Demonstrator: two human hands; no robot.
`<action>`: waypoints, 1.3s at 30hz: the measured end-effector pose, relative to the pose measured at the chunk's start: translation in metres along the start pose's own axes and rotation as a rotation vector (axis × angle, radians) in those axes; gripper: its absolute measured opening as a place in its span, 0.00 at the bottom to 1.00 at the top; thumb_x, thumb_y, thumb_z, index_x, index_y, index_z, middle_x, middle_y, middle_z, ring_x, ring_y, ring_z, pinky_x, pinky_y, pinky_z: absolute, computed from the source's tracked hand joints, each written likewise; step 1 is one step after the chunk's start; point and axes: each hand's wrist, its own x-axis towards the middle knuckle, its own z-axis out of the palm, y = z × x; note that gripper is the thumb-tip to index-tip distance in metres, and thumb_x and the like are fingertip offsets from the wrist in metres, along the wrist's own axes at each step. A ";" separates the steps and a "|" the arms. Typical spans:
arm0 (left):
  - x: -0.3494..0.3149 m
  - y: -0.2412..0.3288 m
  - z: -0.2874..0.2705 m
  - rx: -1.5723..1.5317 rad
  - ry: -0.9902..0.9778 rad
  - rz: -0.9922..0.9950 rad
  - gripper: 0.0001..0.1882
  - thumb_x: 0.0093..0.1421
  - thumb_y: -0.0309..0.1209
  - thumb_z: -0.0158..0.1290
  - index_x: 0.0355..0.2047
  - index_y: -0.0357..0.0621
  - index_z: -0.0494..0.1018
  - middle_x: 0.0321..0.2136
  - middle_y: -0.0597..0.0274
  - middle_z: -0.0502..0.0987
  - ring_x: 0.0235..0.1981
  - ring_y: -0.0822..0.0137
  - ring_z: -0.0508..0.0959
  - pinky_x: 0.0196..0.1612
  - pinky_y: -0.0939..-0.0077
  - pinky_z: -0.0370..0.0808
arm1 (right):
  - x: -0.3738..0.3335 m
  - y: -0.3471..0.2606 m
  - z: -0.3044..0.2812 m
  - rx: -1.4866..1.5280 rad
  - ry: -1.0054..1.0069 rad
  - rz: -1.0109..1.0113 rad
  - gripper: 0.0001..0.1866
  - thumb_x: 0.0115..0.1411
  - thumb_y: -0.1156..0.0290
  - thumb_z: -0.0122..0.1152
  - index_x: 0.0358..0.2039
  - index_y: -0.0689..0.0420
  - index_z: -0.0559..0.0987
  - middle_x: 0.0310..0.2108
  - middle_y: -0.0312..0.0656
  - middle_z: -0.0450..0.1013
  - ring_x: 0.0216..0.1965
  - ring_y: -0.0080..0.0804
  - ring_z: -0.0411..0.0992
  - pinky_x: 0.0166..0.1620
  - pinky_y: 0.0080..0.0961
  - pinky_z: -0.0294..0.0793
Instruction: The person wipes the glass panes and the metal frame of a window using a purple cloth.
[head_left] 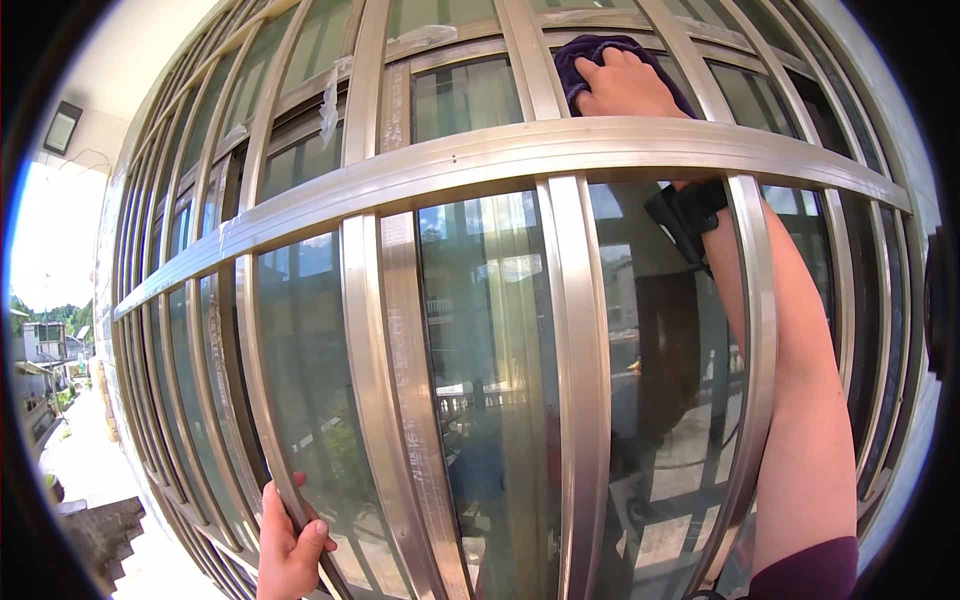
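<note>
The purple cloth [585, 62] is up high on the glass [470, 95] behind the metal bars [520, 155], and the right hand [625, 88] lies flat on top of it, its grip pressing the cloth to the window, with the arm reaching in between the bars. The left hand [290, 550] is down low with its grip closed around one bar, and only this top bit looks wiped, so I think most of the window is left to do. The bars stand in the way of the glass, bits of old tape [328, 100] hang on them, and a wall lamp [62, 127] sits far left.
</note>
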 end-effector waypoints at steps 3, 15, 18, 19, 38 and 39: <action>0.001 -0.002 -0.001 0.013 -0.012 0.014 0.30 0.58 0.25 0.49 0.59 0.35 0.51 0.27 0.64 0.64 0.22 0.73 0.70 0.26 0.81 0.70 | 0.009 0.001 -0.001 0.000 -0.066 -0.073 0.24 0.55 0.63 0.49 0.53 0.57 0.71 0.38 0.54 0.69 0.45 0.47 0.66 0.48 0.40 0.68; 0.001 -0.007 0.001 -0.012 0.019 0.036 0.30 0.58 0.25 0.49 0.59 0.35 0.50 0.27 0.64 0.64 0.22 0.73 0.69 0.26 0.81 0.71 | -0.014 -0.043 0.000 0.613 -0.106 -0.566 0.20 0.57 0.56 0.54 0.47 0.53 0.76 0.46 0.47 0.69 0.52 0.42 0.65 0.52 0.37 0.65; 0.000 -0.007 -0.002 0.002 0.021 0.027 0.30 0.58 0.24 0.49 0.59 0.36 0.51 0.27 0.64 0.64 0.22 0.73 0.69 0.26 0.81 0.71 | -0.031 -0.055 -0.007 0.891 -0.057 -0.581 0.18 0.56 0.58 0.55 0.44 0.53 0.78 0.44 0.46 0.70 0.50 0.42 0.66 0.49 0.36 0.67; 0.000 -0.007 -0.004 0.000 0.023 0.029 0.30 0.58 0.24 0.49 0.59 0.36 0.51 0.27 0.64 0.64 0.22 0.73 0.69 0.26 0.81 0.71 | -0.028 -0.054 -0.009 0.953 -0.034 -0.571 0.17 0.55 0.58 0.56 0.43 0.53 0.78 0.43 0.46 0.70 0.50 0.41 0.66 0.49 0.36 0.68; -0.001 0.002 0.000 -0.025 -0.020 -0.040 0.30 0.60 0.26 0.50 0.60 0.36 0.52 0.29 0.64 0.68 0.24 0.74 0.68 0.27 0.82 0.68 | 0.008 0.004 -0.006 0.099 -0.149 -0.060 0.17 0.57 0.65 0.47 0.39 0.64 0.77 0.45 0.50 0.67 0.49 0.47 0.67 0.52 0.39 0.67; 0.001 0.002 0.003 -0.056 0.028 -0.032 0.29 0.57 0.28 0.52 0.57 0.36 0.54 0.27 0.63 0.68 0.22 0.73 0.70 0.25 0.81 0.70 | 0.007 0.007 -0.009 0.087 -0.157 -0.034 0.17 0.57 0.66 0.47 0.39 0.63 0.77 0.45 0.50 0.67 0.48 0.47 0.68 0.52 0.39 0.68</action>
